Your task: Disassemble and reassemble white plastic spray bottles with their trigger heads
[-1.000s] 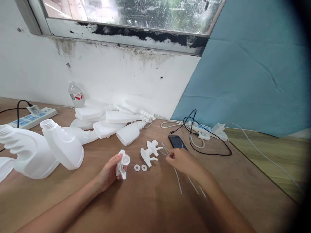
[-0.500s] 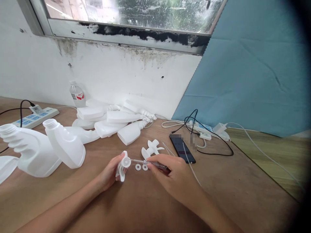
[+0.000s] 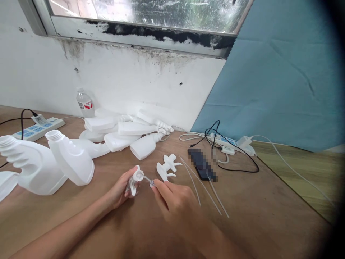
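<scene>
My left hand is closed around a white spray trigger head, its round opening turned to the right. In my right hand is a screwdriver, gripped near the front of its clear handle. The thin shaft reaches the rim of the opening; whether the tip is inside I cannot tell. Most of the handle is hidden by my fingers. Just beyond my right hand lie white trigger-shaped plastic pieces. Thin translucent tubes rest to the right of them.
White plastic bottles stand at the left, and more lie piled by the wall. A water bottle is behind them. A phone, tangled cables and a power strip are at the right; another power strip is far left.
My right hand has turned and shifted slightly left and down, tilting the screwdriver. The two small white washers seen before are out of sight. More of the tubes shows.
</scene>
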Motion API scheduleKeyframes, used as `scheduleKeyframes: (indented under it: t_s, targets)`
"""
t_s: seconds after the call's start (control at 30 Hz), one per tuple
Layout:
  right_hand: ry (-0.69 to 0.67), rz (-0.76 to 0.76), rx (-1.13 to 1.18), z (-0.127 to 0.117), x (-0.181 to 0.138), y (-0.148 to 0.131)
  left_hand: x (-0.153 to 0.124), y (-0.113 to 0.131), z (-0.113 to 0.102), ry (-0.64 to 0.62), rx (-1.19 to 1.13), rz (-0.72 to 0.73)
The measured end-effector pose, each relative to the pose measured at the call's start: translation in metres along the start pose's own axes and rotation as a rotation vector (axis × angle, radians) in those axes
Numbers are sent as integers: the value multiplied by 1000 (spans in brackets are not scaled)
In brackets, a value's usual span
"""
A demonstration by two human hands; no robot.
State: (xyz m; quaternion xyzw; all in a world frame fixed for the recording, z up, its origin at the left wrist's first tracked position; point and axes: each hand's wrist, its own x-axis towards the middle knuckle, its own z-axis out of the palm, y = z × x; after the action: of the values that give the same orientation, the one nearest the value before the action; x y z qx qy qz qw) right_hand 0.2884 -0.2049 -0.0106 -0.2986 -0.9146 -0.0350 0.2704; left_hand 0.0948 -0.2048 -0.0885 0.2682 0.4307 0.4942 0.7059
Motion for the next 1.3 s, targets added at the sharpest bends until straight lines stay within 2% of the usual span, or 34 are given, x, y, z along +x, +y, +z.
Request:
scheduleKeyframes:
  t_s: [0.07,0.13,0.23,0.3,0.4,0.57,0.67,0.77,0.93,1.13,1.3]
  targets:
    - [-43,15,9,-3,1,3,0,0,0,6,10,-2]
    - [-59,-50,-54,-4,0,2,0,-1,1,25,23,6]
    - [11,-206,-169,3,-5,-5,0,-3,3,59,34,26]
    - [29,-224,-183,8,-7,-8,0,-2,5,67,28,39]
    - [-39,-162,-93,8,-4,-3,-2,0,5,71,18,40]
    - [-175,98,286,-11,10,25,-3,4,3,15,65,-28]
    - [-224,170,445,-21,17,34,-2,4,3,25,82,-20]
    - [-197,229,525,-23,20,32,-2,2,5,28,60,-24]
    - [-58,344,548,-10,15,19,-3,-2,11,82,-21,22]
    - [40,280,495,10,6,12,-3,0,8,38,-225,32]
    - [103,275,514,17,5,13,-4,-1,2,-73,-335,19]
